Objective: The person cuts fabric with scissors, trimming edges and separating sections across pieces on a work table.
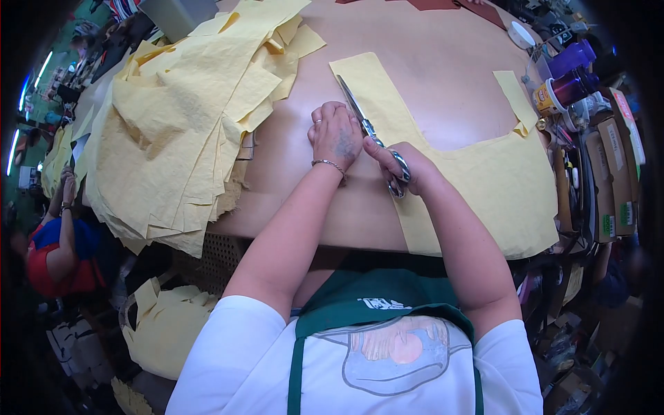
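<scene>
My right hand (413, 166) grips metal scissors (366, 124) by the handles, thumb and fingers in the loops. Their long blades look close together and point away from me, along the left edge of a pale yellow fabric piece (484, 180). That piece lies flat, with a narrow strip reaching toward the far side and a wide part by the near table edge. Just left of the scissors, my left hand (335, 135) rests with curled fingers. It wears a ring and a bracelet; whatever its fingers may hold is hidden.
A tall, uneven stack of yellow fabric (166, 131) covers the table's left side. Bottles, a yellow-labelled tub (546, 99) and cardboard boxes (612, 166) line the right edge. More yellow fabric (169, 328) sits below at left. Another person in red and blue (66, 249) works at far left.
</scene>
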`<move>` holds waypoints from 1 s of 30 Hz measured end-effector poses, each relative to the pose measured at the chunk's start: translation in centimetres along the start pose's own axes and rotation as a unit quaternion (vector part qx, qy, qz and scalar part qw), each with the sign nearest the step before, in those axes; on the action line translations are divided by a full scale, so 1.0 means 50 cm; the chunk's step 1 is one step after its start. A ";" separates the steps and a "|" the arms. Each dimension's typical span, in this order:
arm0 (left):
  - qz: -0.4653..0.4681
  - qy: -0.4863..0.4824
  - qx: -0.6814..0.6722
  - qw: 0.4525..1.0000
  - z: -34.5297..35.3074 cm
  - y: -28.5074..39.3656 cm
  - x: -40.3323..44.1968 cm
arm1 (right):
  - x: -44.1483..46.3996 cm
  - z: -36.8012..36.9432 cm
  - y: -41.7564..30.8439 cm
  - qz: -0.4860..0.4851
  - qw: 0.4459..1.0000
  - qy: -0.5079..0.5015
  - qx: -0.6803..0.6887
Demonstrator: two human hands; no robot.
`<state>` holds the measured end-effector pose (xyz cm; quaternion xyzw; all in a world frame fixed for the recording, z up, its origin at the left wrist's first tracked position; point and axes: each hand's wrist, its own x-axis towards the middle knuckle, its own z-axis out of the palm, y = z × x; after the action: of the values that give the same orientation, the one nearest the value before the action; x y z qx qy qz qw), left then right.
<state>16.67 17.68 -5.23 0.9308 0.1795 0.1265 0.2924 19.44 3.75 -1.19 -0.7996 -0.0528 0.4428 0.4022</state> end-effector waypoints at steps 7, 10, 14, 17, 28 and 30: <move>0.007 0.000 0.005 1.000 -0.004 0.003 -0.002 | 0.023 -0.011 -0.041 0.011 0.999 -0.008 0.029; 0.010 0.005 0.006 1.000 -0.003 0.002 -0.003 | 0.036 -0.005 -0.030 -0.009 0.999 0.005 0.031; 0.001 -0.009 0.002 1.000 -0.008 0.007 -0.004 | 0.052 0.000 -0.015 -0.025 0.999 0.025 0.026; 0.009 0.010 0.003 1.000 0.001 0.001 -0.005 | 0.040 -0.006 -0.038 -0.017 0.999 -0.005 0.044; -0.019 0.006 -0.005 1.000 -0.003 0.007 -0.002 | 0.086 0.001 -0.057 -0.009 0.999 0.028 0.032; -0.015 0.007 -0.012 1.000 -0.003 0.007 -0.001 | 0.089 0.003 -0.052 -0.022 0.998 0.034 0.039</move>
<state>16.66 17.47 -4.90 0.9234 0.1938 0.1306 0.3045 22.72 7.57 -2.40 -0.7967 -0.0395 0.4085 0.4437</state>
